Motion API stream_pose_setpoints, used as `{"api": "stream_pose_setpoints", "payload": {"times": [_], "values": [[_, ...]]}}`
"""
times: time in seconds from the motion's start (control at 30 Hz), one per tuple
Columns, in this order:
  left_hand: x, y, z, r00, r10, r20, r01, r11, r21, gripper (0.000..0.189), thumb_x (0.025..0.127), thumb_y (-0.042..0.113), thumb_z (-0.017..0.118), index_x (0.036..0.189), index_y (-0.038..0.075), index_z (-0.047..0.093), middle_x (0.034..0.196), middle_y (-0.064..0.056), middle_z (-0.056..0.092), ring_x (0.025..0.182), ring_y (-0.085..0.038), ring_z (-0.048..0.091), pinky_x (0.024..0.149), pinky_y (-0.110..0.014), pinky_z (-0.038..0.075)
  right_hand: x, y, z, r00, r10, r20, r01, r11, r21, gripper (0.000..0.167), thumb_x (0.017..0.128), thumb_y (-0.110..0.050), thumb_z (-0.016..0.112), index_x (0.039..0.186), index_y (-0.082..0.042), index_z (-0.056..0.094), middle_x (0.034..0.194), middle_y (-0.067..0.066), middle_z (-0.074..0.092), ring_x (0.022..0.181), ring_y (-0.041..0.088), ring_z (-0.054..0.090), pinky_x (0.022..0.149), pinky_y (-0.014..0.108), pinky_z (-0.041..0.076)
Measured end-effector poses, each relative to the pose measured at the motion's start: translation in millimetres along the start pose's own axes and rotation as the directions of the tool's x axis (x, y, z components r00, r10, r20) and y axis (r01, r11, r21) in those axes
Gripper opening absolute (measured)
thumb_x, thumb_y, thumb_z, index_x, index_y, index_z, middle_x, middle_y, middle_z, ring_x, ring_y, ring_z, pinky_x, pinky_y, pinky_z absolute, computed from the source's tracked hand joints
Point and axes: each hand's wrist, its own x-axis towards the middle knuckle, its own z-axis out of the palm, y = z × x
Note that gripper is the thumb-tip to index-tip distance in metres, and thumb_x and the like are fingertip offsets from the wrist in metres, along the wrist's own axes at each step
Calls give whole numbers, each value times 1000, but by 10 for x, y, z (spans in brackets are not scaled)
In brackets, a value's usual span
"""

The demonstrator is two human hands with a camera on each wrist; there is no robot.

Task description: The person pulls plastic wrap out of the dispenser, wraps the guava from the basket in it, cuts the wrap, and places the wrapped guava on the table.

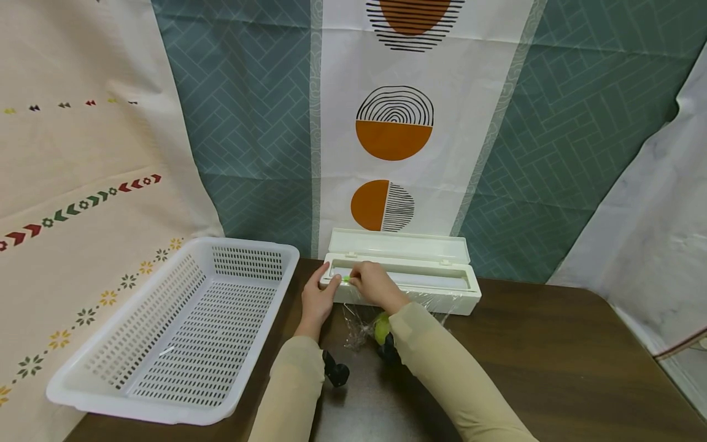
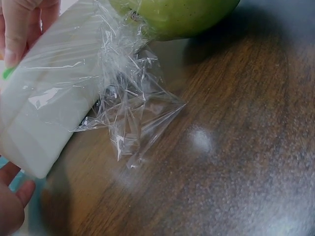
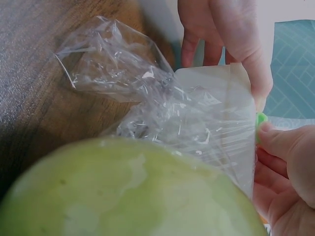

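Note:
A white cling film dispenser (image 1: 461, 302) stands at the back of the table with its lid (image 1: 397, 244) raised and the film roll (image 1: 436, 280) inside. My left hand (image 1: 317, 304) grips its left end, thumb near the top front edge. Thumb and fingers of my right hand (image 1: 378, 285) pinch a small green slider cutter (image 1: 346, 279) on that edge, close to the left thumb. Crumpled clear film (image 2: 133, 98) hangs down the front onto the table. Beside this film, under my right forearm, lies a green fruit (image 3: 133, 196), perhaps a mango; the forearm partly hides it in the head view.
A white perforated plastic basket (image 1: 251, 344) stands to the left on the dark wooden table (image 1: 552, 356). Patterned cloth (image 1: 259, 123) hangs directly behind the dispenser. Dark wrist cameras (image 1: 335, 370) sit under both forearms.

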Motion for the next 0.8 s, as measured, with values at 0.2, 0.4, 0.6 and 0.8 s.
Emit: {"api": "stream_pose_setpoints", "payload": {"times": [0.2, 0.4, 0.6, 0.8], "values": [[-5, 14, -3, 1000, -7, 3, 7, 1000, -5, 48, 88, 30, 66, 134, 20, 55, 139, -13, 51, 126, -31, 49, 104, -47, 39, 8, 13, 5, 1000, -4, 5, 4, 1000, -4, 18, 95, -15, 57, 101, -3, 69, 93, 9, 68, 77, 17, 61, 70, 31, 51], [-15, 26, -8, 1000, -8, 2, 8, 1000, -15, 48, 88, 29, 66, 134, 20, 55, 139, -13, 51, 125, -30, 49, 104, -46, 40, 4, 16, -5, 1000, -9, 10, 9, 1000, -12, 18, 95, -15, 57, 101, -3, 68, 95, 9, 68, 79, 19, 62, 72, 32, 52], [-13, 21, -12, 1000, -4, 6, 4, 1000, -9, 48, 88, 30, 66, 134, 21, 55, 140, -12, 51, 126, -30, 48, 104, -47, 39, -12, 10, -18, 1000, -16, -8, 16, 1000, -18, 17, 94, -14, 58, 99, -2, 69, 94, 10, 69, 79, 19, 63, 72, 33, 52], [-11, 16, -14, 1000, -6, 12, 6, 1000, -12, 49, 88, 30, 66, 135, 20, 54, 140, -12, 50, 126, -30, 48, 104, -47, 39, -24, 8, -28, 1000, -7, 5, 7, 1000, -21, 18, 95, -15, 57, 102, -3, 69, 96, 9, 68, 80, 19, 63, 73, 33, 52]]}}
